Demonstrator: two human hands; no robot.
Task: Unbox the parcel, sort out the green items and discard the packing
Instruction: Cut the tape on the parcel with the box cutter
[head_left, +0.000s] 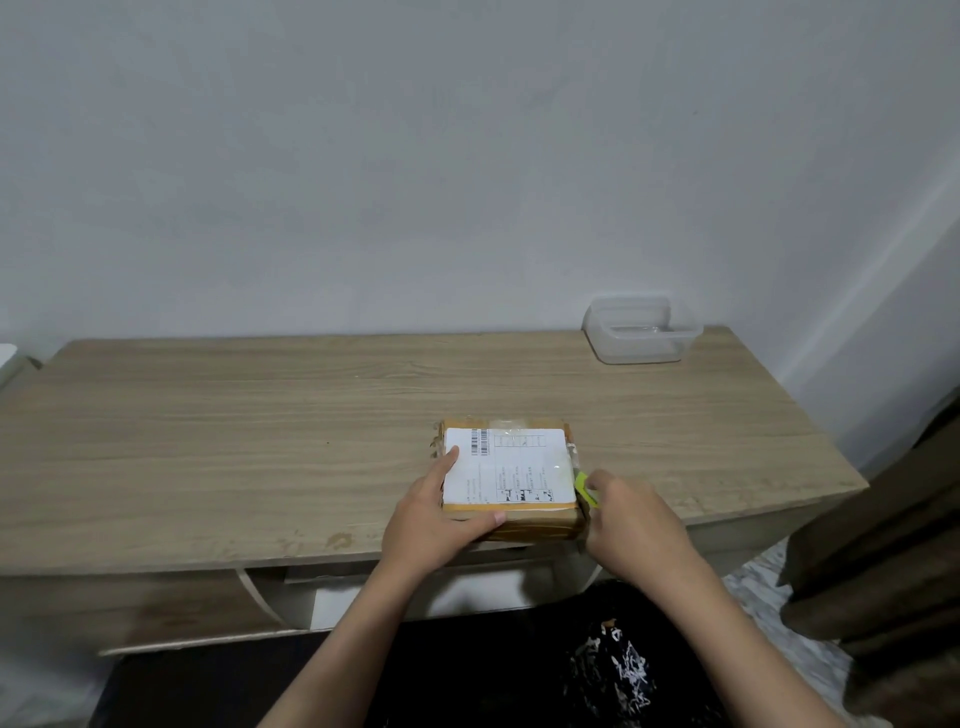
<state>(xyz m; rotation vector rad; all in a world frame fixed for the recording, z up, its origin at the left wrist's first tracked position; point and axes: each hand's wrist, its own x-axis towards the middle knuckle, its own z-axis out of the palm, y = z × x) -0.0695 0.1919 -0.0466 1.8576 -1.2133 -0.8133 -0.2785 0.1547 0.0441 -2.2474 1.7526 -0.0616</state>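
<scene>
Brown taped parcel (511, 478) under left hand (434, 525), right hand (636, 525) gripping green cutter (586, 489)

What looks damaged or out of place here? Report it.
The parcel has ragged, torn tape and cardboard along its left edge. The wooden table shows a worn, stained patch near its front edge. The left hand steadies the parcel; the right hand holds a green cutter at its right side.

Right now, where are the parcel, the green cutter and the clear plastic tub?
parcel (511, 470): head view, on its white shipping label.
green cutter (586, 491): head view, on the green tip showing beside the right hand.
clear plastic tub (641, 349): head view, on its front wall.
</scene>
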